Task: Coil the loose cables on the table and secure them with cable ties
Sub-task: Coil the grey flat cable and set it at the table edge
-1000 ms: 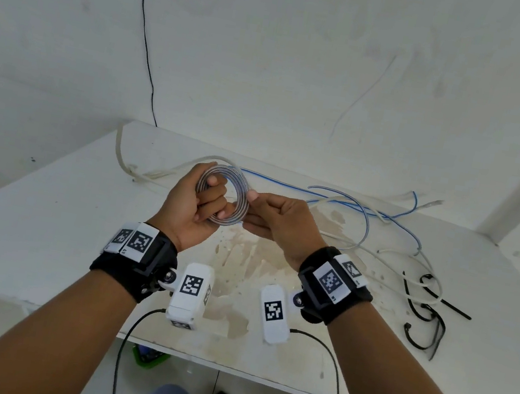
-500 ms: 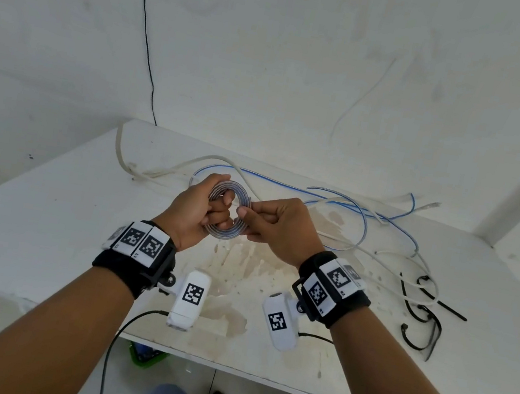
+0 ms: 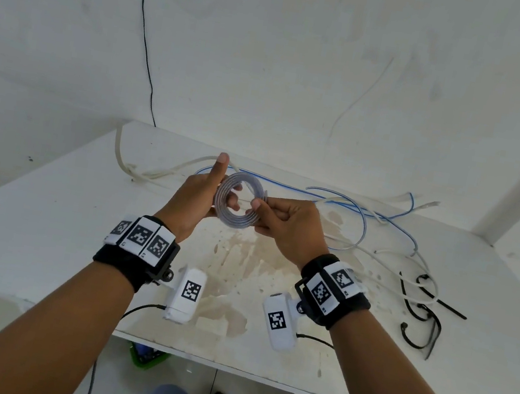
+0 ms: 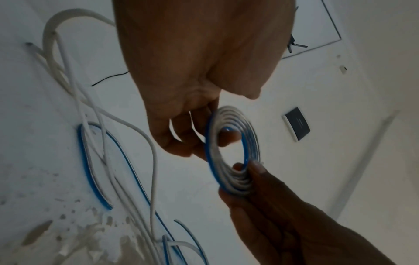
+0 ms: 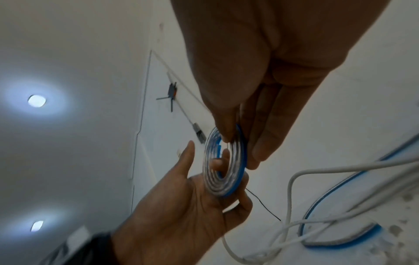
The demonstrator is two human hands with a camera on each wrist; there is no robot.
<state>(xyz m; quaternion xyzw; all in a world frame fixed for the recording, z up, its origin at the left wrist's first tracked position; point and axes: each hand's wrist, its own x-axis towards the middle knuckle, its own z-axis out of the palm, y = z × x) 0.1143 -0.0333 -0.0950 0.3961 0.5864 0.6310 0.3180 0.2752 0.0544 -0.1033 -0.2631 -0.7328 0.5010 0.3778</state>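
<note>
Coil: a flat grey-and-blue cable ring (image 3: 240, 201) stands on edge above the stained white table (image 3: 40, 229), between 2 hands. Left hand (image 3: 194, 198) cradles its left rim, thumb raised; right hand (image 3: 285, 225) pinches its right rim.

Coil (image 3: 239, 203) is flat ribbon cable, smooth plastic, pale grey face with a blue edge, slight sheen. Table (image 3: 42, 215) is matt white paint, stained and flaking brownish near the middle. Loose cables (image 3: 364, 221) have smooth plastic jackets; black ties (image 3: 421, 313) look like matt plastic.
</note>
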